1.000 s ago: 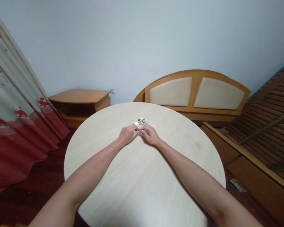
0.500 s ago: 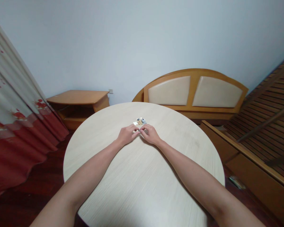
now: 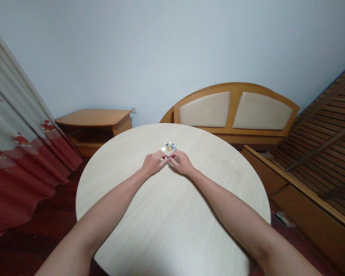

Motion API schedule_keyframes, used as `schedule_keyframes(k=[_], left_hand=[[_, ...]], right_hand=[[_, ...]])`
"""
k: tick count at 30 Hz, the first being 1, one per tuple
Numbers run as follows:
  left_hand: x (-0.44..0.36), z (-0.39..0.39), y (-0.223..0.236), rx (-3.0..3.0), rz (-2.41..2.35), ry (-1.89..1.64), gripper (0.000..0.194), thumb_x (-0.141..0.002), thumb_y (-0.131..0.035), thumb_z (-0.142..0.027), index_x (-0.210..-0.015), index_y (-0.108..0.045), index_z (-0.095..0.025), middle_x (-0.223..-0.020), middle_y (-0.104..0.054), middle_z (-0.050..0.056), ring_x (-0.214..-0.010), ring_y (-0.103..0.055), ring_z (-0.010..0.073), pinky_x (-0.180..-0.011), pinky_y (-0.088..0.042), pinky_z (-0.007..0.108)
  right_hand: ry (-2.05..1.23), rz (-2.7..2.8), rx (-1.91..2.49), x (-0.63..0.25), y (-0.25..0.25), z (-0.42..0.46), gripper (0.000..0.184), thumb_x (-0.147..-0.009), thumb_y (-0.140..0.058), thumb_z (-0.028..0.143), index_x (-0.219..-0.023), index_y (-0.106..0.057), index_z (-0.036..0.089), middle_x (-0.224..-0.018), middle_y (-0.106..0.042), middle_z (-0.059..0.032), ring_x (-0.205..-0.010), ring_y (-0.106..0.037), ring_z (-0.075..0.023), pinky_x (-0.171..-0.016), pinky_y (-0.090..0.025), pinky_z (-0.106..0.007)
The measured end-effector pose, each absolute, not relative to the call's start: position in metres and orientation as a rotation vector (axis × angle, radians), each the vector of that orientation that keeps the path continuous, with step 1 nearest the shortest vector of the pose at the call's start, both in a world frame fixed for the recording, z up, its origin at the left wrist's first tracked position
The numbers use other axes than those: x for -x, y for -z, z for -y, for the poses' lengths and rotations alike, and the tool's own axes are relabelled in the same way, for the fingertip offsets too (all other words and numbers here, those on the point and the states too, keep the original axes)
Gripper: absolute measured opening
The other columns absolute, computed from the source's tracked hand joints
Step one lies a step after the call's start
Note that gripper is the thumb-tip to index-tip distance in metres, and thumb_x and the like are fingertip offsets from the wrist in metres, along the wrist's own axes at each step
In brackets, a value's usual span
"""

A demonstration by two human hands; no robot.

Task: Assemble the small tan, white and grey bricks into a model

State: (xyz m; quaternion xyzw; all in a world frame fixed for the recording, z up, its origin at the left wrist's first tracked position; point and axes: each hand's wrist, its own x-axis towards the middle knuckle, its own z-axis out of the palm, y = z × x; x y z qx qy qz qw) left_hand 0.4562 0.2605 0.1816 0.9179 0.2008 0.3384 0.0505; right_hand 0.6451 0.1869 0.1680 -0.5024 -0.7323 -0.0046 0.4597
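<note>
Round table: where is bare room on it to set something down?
The table is bare between the left forearm and right forearm, outside each one, and beyond the small pieces. Crowded: around those pieces, the left hand and right hand.

In front of me is a pale blue wall [image 3: 161, 50]. I see a wooden headboard [image 3: 231, 109] with two cream pads, and a low wooden cabinet [image 3: 96, 117]. A red and white flower curtain [image 3: 25, 153] hangs at left, over the dark red floor [image 3: 43, 214].
</note>
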Motion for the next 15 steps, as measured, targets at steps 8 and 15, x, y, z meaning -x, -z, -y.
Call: schedule_keyframes(k=[8, 15], left_hand=[[-0.456, -0.2614, -0.1812, -2.785, -0.588, -1.035, 0.013, -0.094, -0.065, -0.031, -0.098, -0.073, -0.021, -0.097, -0.076, 0.004, -0.086, -0.07, 0.0177, -0.072, -0.05, 0.026], [-0.4567, -0.2616, -0.18, -2.788, -0.595, -1.02, 0.009, -0.093, -0.066, -0.026, -0.091, -0.071, -0.02, -0.094, -0.076, 0.004, -0.084, -0.07, 0.018, -0.074, -0.049, 0.027]], right_hand=[[-0.001, 1.831, 1.285, -0.6448, -0.1708, -0.1855, 0.011, -0.089, -0.06, 0.019, -0.081, -0.067, 0.02, -0.082, -0.07, -0.0038, -0.078, -0.062, -0.0193, -0.077, -0.045, -0.032], [0.017, 1.843, 1.294, -0.6439, -0.1689, -0.1868, 0.009, -0.089, -0.062, 0.019, -0.081, -0.067, 0.02, -0.082, -0.069, -0.0038, -0.078, -0.062, -0.0194, -0.079, -0.044, -0.032]])
